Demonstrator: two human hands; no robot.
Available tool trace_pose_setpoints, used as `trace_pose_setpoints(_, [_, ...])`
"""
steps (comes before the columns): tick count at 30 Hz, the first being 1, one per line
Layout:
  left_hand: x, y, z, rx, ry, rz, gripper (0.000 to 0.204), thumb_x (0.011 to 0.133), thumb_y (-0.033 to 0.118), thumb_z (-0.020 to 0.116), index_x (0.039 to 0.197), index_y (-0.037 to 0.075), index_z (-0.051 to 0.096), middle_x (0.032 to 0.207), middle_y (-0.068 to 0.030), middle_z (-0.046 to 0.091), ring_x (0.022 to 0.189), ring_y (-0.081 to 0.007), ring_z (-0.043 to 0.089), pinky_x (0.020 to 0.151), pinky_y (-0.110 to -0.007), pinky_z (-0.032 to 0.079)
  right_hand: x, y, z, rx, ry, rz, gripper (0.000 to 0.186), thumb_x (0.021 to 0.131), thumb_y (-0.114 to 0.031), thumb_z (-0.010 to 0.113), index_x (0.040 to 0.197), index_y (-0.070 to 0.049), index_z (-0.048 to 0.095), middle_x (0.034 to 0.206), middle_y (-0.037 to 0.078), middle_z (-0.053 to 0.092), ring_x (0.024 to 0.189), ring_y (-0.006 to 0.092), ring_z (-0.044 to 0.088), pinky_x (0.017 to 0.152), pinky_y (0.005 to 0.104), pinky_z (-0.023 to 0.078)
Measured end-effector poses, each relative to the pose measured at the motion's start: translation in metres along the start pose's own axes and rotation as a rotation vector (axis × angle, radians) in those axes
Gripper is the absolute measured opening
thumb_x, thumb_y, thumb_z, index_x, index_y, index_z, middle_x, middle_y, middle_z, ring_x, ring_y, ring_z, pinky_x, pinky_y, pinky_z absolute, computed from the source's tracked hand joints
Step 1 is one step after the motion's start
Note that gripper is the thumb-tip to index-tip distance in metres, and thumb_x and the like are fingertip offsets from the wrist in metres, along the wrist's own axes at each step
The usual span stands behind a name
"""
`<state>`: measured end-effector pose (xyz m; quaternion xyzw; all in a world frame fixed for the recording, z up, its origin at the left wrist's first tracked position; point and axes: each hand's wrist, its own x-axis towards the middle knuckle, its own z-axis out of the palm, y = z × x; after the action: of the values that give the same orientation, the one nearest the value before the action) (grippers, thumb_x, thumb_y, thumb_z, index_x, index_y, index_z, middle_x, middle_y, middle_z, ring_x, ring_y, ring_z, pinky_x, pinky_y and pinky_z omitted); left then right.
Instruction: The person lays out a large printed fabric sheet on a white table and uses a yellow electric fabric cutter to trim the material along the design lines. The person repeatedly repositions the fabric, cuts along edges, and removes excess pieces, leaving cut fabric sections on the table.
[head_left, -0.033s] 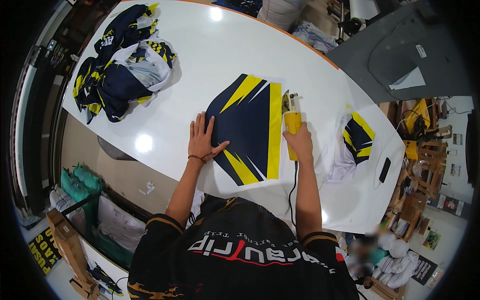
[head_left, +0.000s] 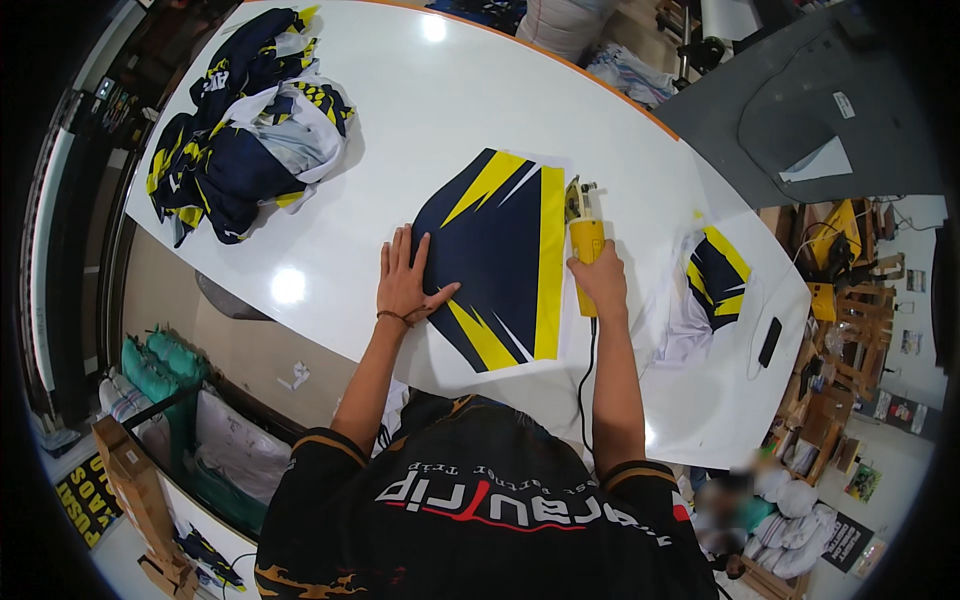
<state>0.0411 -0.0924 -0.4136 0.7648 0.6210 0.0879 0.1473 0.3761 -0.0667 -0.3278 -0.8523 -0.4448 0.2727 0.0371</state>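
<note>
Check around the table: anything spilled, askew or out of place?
Nothing looks spilled or damaged. Only the white scraps on the floor, lower left, look stray: they lie loose, off the table. The panel lies flat, left hand on it, right hand holding the cutter alongside.

The black short-sleeved jersey [head_left: 470,440] bears white-and-red lettering [head_left: 485,503], orange flame patterning [head_left: 308,581] and orange-gold sleeve bands [head_left: 338,441]; a bracelet [head_left: 393,317] circles the left wrist [head_left: 398,308].
</note>
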Motion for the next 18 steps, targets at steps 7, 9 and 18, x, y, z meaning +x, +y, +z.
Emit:
trace_pose_setpoints(7, [0.008, -0.003, 0.0, -0.048, -0.014, 0.005, 0.114, 0.079, 0.077, 0.068, 0.162, 0.01, 0.03, 0.168, -0.0246, 0.02, 0.158, -0.0417, 0.015, 0.128, -0.055, 0.013, 0.087, -0.049, -0.016, -0.016, 0.04, -0.041, 0.071, 0.078, -0.04, 0.08, 0.131, -0.002, 0.051, 0.125, 0.024, 0.067, 0.114, 0.0404, 0.068, 0.097, 0.0507, 0.056])
trace_pose_setpoints(9, [0.012, -0.006, -0.003, -0.065, -0.025, 0.017, 0.115, 0.077, 0.077, 0.07, 0.163, 0.012, 0.03, 0.169, -0.0243, 0.019, 0.158, -0.0428, 0.014, 0.128, -0.056, 0.013, 0.107, -0.06, -0.02, 0.033, 0.027, -0.016, 0.072, 0.077, -0.041, 0.08, 0.132, -0.002, 0.051, 0.126, 0.024, 0.067, 0.114, 0.0409, 0.068, 0.097, 0.051, 0.056])
trace_pose_setpoints(18, [0.107, -0.102, -0.065, 0.524, 0.055, -0.167, 0.086, 0.08, 0.05, 0.08, 0.152, 0.016, 0.05, 0.167, -0.0232, 0.026, 0.156, -0.0442, 0.018, 0.126, -0.06, 0.016, 0.061, -0.004, 0.016, 0.209, 0.037, -0.059, 0.072, 0.075, -0.037, 0.08, 0.129, 0.0, 0.051, 0.121, 0.03, 0.067, 0.112, 0.0448, 0.068, 0.094, 0.0516, 0.056])
